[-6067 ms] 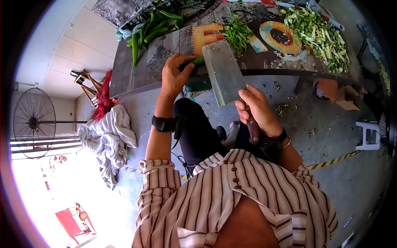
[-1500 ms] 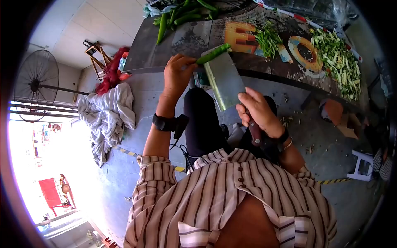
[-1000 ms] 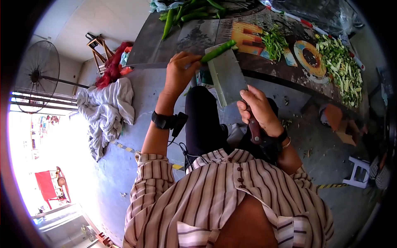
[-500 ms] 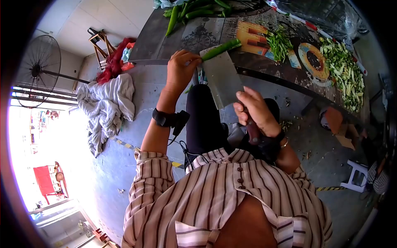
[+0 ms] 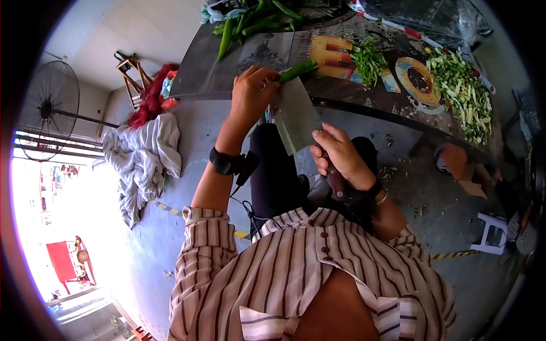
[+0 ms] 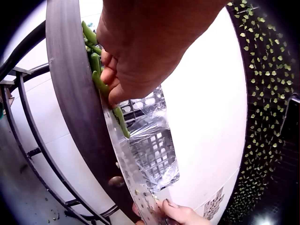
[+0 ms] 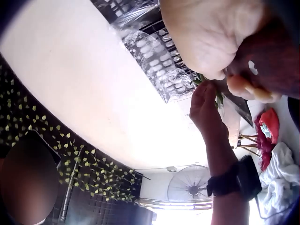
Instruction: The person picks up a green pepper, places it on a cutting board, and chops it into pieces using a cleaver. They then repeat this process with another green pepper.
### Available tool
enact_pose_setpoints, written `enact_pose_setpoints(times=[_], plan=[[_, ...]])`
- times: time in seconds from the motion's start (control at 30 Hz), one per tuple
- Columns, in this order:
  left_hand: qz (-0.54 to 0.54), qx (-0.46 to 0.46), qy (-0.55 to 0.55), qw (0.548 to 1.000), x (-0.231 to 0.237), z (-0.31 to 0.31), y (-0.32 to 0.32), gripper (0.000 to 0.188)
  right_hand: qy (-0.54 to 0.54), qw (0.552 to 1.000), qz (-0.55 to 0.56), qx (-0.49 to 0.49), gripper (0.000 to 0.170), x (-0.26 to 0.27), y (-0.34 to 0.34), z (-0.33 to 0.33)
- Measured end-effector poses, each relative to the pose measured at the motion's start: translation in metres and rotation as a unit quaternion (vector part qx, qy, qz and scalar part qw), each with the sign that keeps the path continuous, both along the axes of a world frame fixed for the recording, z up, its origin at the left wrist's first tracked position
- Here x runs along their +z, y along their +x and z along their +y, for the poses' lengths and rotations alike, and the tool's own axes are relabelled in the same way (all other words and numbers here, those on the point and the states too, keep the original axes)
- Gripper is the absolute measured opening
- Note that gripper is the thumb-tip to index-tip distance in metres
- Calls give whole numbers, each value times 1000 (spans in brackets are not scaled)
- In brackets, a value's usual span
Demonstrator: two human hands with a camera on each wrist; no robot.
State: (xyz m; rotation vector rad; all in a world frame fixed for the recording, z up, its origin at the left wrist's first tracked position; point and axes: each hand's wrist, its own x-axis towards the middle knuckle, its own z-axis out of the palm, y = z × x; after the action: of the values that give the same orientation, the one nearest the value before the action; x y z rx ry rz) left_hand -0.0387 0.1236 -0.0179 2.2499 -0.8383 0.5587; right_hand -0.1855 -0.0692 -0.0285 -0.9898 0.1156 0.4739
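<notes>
My left hand (image 5: 253, 94) pinches one end of a long green pepper (image 5: 298, 69) over the table's near edge. In the left wrist view the pepper (image 6: 122, 123) sticks out past the fingertips, close along the cleaver's blade (image 6: 127, 152). My right hand (image 5: 344, 156) grips the brown wooden handle (image 5: 336, 184) of the cleaver (image 5: 297, 116). Its broad blade slants up and left, with the far end right at my left fingers and the pepper. The right wrist view has the handle (image 7: 276, 61) in the curled right hand (image 7: 206, 35), with the left hand (image 7: 205, 105) beyond.
Whole green peppers (image 5: 256, 23) lie at the table's back left. A small pile of cut green pepper (image 5: 368, 61) sits mid-table (image 5: 199, 77), and a larger heap of chopped vegetables (image 5: 463, 91) lies right. A white stool (image 5: 490, 233) and a carton (image 5: 475, 179) stand on the floor.
The pepper, mostly under my left hand at first, was raised across the blade's far end. Since half a second ago, the cleaver has shifted left and down, and the left fingers have turned at the pepper's end.
</notes>
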Motion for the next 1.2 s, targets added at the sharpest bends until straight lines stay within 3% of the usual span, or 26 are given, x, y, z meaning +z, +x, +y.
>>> enact_pose_setpoints(times=[0.07,0.27,0.3,0.37,0.47,0.57,0.8,1.2], plan=[[66,17,-26,997,-1,-3,2,18,-18,999,-11,-25,17,-4,0,-5],[107,31,-23,993,-4,-8,-2,21,-61,984,-49,-158,17,10,-13,-41],[107,32,-26,993,-1,-10,-2,21,-56,982,-50,-172,16,13,-15,-47],[-40,28,46,998,4,-17,-2,27,-66,975,-61,-204,14,17,-21,-57],[5,29,56,998,0,-25,5,32,-82,967,-52,-236,12,19,-29,-65],[41,24,72,996,-2,-28,14,31,-92,965,-47,-240,11,19,-35,-68],[16,-36,14,999,1,-39,15,26,-92,966,-36,-237,13,10,-41,-71],[8,-58,53,997,-3,-56,10,28,-123,966,-33,-227,12,13,-38,-68]])
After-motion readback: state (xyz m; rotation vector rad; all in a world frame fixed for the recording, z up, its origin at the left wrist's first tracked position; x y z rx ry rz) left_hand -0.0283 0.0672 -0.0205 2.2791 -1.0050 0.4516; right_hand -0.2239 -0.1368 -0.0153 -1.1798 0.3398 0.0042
